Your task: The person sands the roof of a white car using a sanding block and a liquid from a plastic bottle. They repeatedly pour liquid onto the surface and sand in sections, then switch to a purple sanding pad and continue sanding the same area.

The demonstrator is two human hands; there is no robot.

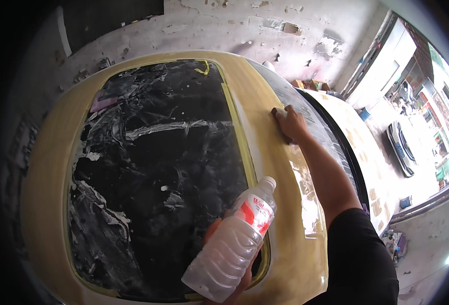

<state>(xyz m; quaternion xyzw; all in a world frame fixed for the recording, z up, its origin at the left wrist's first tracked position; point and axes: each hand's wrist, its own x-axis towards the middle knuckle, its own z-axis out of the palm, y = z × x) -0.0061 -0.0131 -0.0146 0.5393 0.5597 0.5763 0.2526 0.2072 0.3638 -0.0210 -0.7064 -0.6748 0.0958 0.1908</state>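
Observation:
My left hand [246,278] is wrapped round a clear plastic bottle [224,256] with a white cap and a red-and-white label. The bottle tilts up and to the right above the car roof. On the yellowish-tan roof edge [265,96], my right hand [290,124] presses down with bent fingers. A dark flat pad [275,114] shows at its fingertips, mostly hidden under the hand. Nearer me, a wet, shiny patch [306,193] lies on the same strip.
Black plastic film [153,162], dusty and wrinkled, covers the roof's middle, edged with yellow tape [240,137]. A purple scrap [104,103] lies on its far left. The windshield [280,86] and patchy hood are on the right. Beyond stand a peeling wall [209,30] and an open doorway with another car [401,150].

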